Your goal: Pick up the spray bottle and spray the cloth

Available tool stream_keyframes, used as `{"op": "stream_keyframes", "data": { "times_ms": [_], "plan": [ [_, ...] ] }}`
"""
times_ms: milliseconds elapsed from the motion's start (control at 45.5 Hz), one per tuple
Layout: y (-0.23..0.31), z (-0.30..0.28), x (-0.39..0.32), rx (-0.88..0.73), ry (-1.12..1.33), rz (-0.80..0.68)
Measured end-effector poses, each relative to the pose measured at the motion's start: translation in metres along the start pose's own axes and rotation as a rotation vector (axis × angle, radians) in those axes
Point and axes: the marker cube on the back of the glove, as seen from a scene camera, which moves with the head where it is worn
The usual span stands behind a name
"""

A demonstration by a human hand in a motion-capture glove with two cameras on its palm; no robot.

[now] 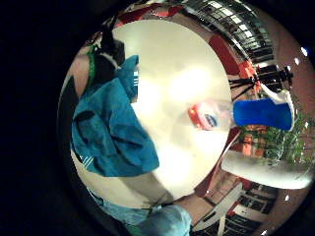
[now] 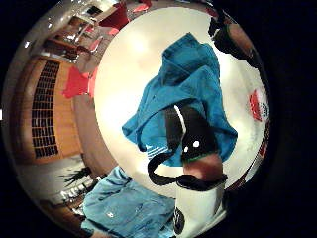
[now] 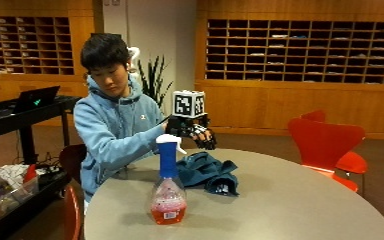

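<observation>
A spray bottle (image 3: 167,192) with a white trigger, blue neck and red liquid stands upright near the front of the round grey table (image 3: 285,205). Just behind it lies a crumpled dark blue cloth (image 3: 208,172). My gloved right hand (image 3: 193,132) hovers in the air above the cloth, close beside the bottle's white head, touching neither. Its fingers hang loosely curled and hold nothing. The little finger side palm view shows the bottle (image 1: 236,114) on the table beside the cloth (image 1: 110,132). In the thumb side palm view the cloth (image 2: 193,84) lies under the palm, with my strapped thumb (image 2: 195,134) in front of it.
Red chairs (image 3: 328,145) stand at the table's right side. A black cart (image 3: 19,150) with a laptop is at the left, and a dark chair (image 3: 72,160) sits behind the person. Bare tabletop stretches right of the cloth and bottle.
</observation>
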Motion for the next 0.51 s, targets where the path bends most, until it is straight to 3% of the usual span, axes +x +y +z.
{"op": "stream_keyframes", "data": {
  "times_ms": [220, 506],
  "plan": [
    [0.015, -0.012, 0.012, 0.15, -0.07, 0.005],
    [0.054, -0.038, 0.062, 0.512, -0.28, 0.047]
  ]
}}
